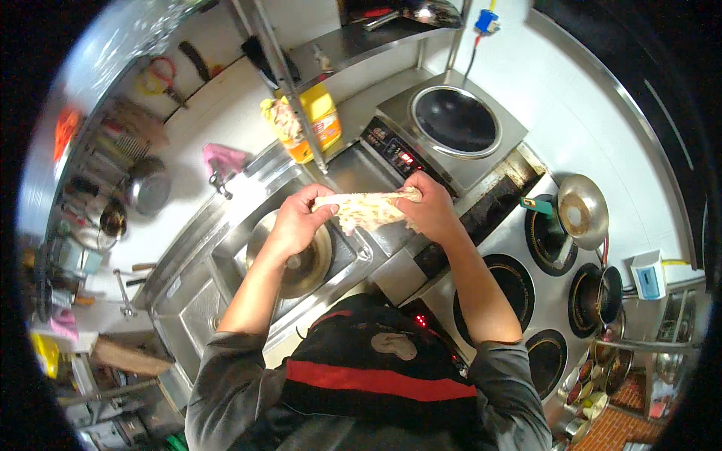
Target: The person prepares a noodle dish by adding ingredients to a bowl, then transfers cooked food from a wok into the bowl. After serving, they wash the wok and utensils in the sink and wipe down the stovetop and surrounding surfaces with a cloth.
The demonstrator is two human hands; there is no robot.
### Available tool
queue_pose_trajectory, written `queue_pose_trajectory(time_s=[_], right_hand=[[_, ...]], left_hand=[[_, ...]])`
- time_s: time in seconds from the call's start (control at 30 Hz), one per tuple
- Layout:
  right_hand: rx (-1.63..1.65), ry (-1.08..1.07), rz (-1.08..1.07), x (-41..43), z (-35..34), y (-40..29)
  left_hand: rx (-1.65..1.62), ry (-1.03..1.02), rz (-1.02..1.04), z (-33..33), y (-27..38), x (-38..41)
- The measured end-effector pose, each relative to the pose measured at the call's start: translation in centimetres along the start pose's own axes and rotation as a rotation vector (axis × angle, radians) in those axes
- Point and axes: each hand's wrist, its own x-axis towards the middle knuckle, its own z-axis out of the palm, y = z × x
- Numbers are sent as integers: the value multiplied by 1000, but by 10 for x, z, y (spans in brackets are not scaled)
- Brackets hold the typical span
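A pale yellow patterned cloth (369, 211) is stretched between my two hands, its upper edge nearly straight and its lower part hanging in folds. My left hand (302, 217) pinches one end between thumb and fingers. At the other end, my right hand (428, 206) grips a bunched corner. Both hands are above the right rim of a stainless steel sink (344, 270). Below my left hand and forearm, a round metal pan (259, 239) sits in the basin, partly hidden by that arm.
An induction wok cooker (457, 121) with a lit panel stands ahead right. Beside it is a yellow jug (321, 110) with a cloth draped over it. A wok (584, 211) rests on the multi-zone cooktop (451, 299) at right. A faucet (220, 186) with a pink cloth (224, 159) rises behind the sink.
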Motion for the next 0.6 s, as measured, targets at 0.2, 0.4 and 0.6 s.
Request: queue_pose_trajectory(time_s=[0.2,0.4,0.6], right_hand=[[379,-757,188,-16,31,-27],[172,-619,80,-19,69,-16],[299,-592,29,-23,73,-39]], left_hand=[[-373,-73,-165,-14,17,-54],[-103,-56,-229,-39,39,-93],[187,90,-136,-40,23,-118]])
